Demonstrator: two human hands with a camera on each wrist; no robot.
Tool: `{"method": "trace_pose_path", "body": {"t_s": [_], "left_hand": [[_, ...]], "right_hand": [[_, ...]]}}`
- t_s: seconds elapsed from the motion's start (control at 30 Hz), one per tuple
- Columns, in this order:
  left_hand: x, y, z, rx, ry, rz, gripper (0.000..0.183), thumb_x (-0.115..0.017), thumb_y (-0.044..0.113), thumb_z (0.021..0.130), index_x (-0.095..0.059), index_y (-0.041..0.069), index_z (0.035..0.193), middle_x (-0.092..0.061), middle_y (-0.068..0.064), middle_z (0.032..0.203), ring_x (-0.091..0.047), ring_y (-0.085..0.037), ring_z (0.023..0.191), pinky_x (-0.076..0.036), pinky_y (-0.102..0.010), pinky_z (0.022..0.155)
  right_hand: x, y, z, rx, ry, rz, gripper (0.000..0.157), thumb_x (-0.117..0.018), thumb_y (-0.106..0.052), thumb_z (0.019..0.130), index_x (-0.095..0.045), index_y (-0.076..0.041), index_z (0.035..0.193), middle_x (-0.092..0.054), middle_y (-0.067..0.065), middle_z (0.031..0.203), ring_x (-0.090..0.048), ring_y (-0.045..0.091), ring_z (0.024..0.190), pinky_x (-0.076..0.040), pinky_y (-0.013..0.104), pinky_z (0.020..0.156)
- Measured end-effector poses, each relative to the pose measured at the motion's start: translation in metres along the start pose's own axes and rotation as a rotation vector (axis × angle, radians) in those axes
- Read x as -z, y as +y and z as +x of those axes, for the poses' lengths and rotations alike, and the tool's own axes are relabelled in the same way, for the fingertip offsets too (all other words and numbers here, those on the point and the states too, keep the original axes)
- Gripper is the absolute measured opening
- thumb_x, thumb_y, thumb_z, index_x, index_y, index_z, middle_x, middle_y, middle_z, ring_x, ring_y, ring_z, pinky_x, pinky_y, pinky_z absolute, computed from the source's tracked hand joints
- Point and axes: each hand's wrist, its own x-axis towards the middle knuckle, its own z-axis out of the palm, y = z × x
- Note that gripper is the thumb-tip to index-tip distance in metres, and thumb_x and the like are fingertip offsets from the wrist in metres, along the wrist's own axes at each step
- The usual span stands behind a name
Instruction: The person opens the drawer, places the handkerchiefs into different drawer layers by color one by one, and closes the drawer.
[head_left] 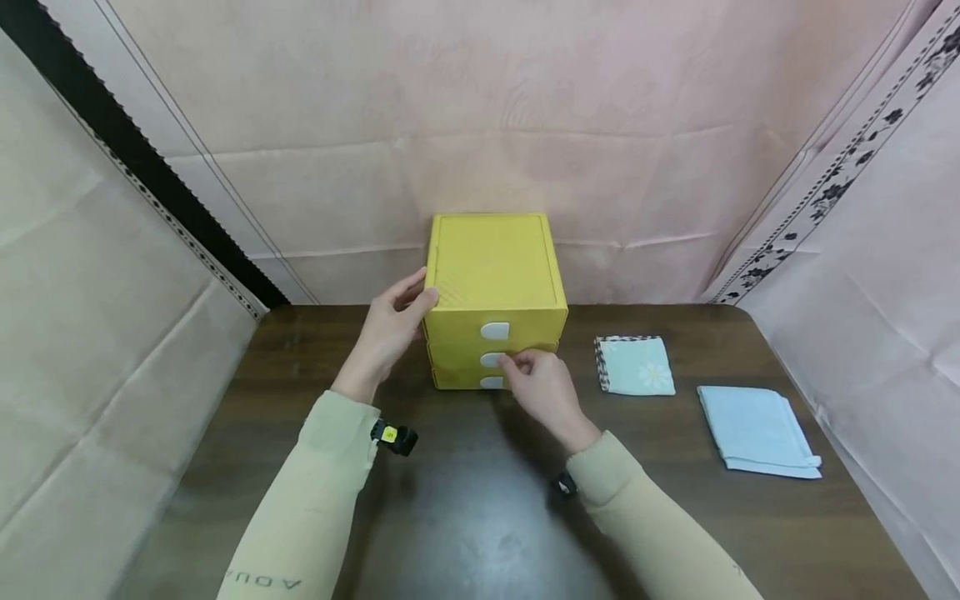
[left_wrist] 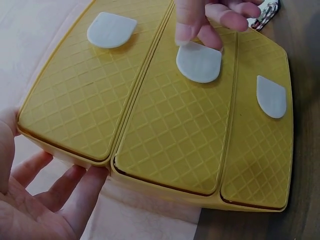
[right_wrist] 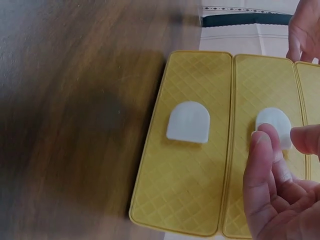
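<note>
A small yellow box of three stacked drawers (head_left: 498,262) stands at the back of the table, its drawers closed. Every drawer front has a quilted pattern and a rounded white handle. My left hand (head_left: 393,321) rests against the box's left side near the top front corner, with fingers fairly straight along the side wall in the left wrist view. At the middle drawer, my right hand (head_left: 543,385) pinches the white handle (left_wrist: 199,62) between thumb and fingertips. The bottom drawer's handle (right_wrist: 188,122) and the top drawer's handle (head_left: 495,331) are untouched.
Right of the box lies a folded pale green cloth (head_left: 637,367) with a checked edge and a flower. A folded light blue cloth (head_left: 761,432) lies further right, nearer the table's right edge. Pale fabric (head_left: 480,100) hangs behind the dark wooden table (head_left: 480,517).
</note>
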Motion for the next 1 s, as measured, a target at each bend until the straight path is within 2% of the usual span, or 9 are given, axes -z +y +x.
{"method": "trace_pose_path", "body": {"t_s": [0.07, 0.17, 0.33, 0.63, 1.0], "left_hand": [[-0.002, 0.002, 0.0, -0.011, 0.004, 0.003, 0.058, -0.065, 0.05, 0.089, -0.047, 0.037, 0.142, -0.05, 0.002, 0.135, -0.055, -0.019, 0.115, -0.051, -0.042, 0.09], [-0.004, 0.004, 0.0, -0.013, -0.002, 0.018, 0.057, -0.065, 0.051, 0.089, -0.047, 0.038, 0.142, -0.05, 0.002, 0.136, -0.054, -0.019, 0.116, -0.051, -0.042, 0.09], [-0.004, 0.003, -0.001, 0.007, 0.009, 0.022, 0.058, -0.066, 0.051, 0.088, -0.048, 0.039, 0.141, -0.05, 0.003, 0.136, -0.055, -0.018, 0.116, -0.052, -0.041, 0.089], [-0.008, 0.001, 0.0, 0.019, 0.001, 0.029, 0.057, -0.065, 0.052, 0.088, -0.047, 0.04, 0.141, -0.05, 0.004, 0.136, -0.054, -0.017, 0.117, -0.052, -0.041, 0.089], [-0.002, 0.002, -0.002, 0.041, 0.022, 0.017, 0.057, -0.066, 0.052, 0.088, -0.047, 0.042, 0.14, -0.048, 0.004, 0.138, -0.052, -0.017, 0.119, -0.05, -0.038, 0.092]], "right_hand": [[-0.001, 0.0, 0.001, -0.012, -0.016, 0.034, 0.04, -0.058, -0.043, 0.096, -0.074, -0.006, 0.088, -0.067, 0.002, 0.065, -0.06, 0.021, 0.056, -0.048, 0.034, 0.051], [-0.004, 0.001, 0.001, -0.076, -0.044, 0.109, 0.044, -0.058, -0.044, 0.096, -0.073, -0.003, 0.09, -0.068, 0.007, 0.068, -0.064, 0.028, 0.061, -0.052, 0.033, 0.053], [-0.009, 0.002, 0.003, -0.156, -0.071, 0.188, 0.052, -0.058, -0.049, 0.094, -0.074, 0.0, 0.087, -0.068, 0.01, 0.069, -0.066, 0.034, 0.066, -0.054, 0.034, 0.053], [-0.01, 0.006, 0.004, -0.289, -0.146, 0.435, 0.054, -0.06, -0.046, 0.093, -0.07, 0.006, 0.103, -0.068, 0.015, 0.075, -0.062, 0.024, 0.062, -0.057, 0.037, 0.059], [-0.013, 0.0, 0.005, -0.42, -0.2, 0.645, 0.052, -0.062, -0.043, 0.093, -0.064, 0.004, 0.115, -0.065, 0.009, 0.077, -0.059, 0.017, 0.061, -0.054, 0.029, 0.058]]}}
